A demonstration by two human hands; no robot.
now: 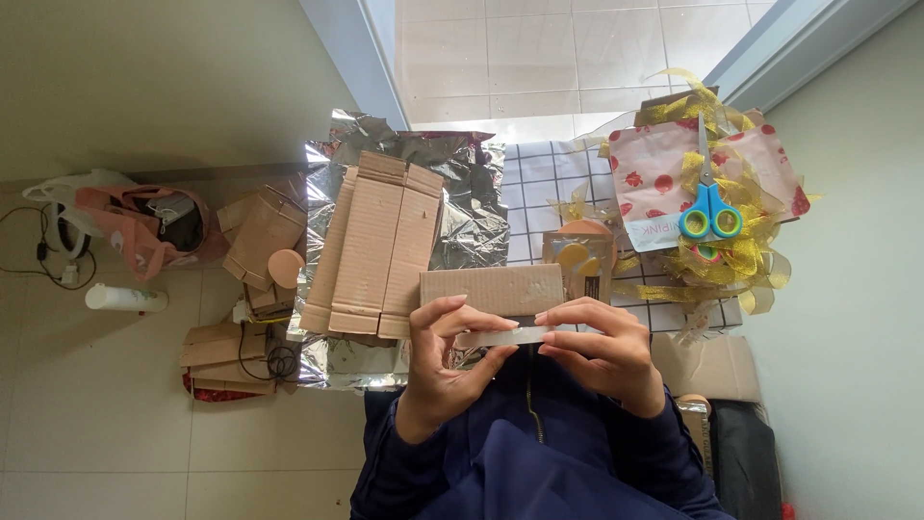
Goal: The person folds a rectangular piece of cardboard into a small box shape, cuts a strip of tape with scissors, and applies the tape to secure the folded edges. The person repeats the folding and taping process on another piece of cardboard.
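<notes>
left hand point(445, 358) pinches one end of a clear tape strip point(502, 336) | right hand point(602, 349) grips the other end | cardboard piece point(491, 289) just behind | flattened box point(377, 246) on foil point(476, 207)

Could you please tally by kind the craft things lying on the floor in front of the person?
Flattened cardboard box on the foil: 1
Silver foil sheet: 1
Scissors with blue handles: 1
Gold ribbon bundle: 1
Cardboard strip by both hands: 1
Total: 5
</notes>
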